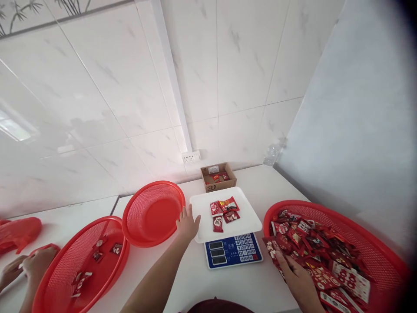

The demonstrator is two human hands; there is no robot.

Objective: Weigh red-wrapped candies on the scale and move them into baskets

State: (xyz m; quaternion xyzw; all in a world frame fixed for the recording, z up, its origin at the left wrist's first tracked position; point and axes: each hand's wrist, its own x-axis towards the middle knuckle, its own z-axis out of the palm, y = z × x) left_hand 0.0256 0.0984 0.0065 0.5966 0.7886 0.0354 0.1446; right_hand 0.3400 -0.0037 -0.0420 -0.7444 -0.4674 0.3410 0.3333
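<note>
My left hand is open with fingers spread, between an upright-tilted red basket and the white tray of a scale with a blue keypad. It holds nothing; I cannot tell whether it touches the tray's edge. Several red snack packets lie on the tray. My right hand is closed on a red snack packet over the left rim of a large red basket. Many similar red packets fill that basket. Whether more than one packet is in the hand cannot be told.
Behind the scale stands a small cardboard box with red packets inside. A red basket at left holds a few packets. Beyond it are another person's hands and a red plastic bag. Clear plastic lies in the corner.
</note>
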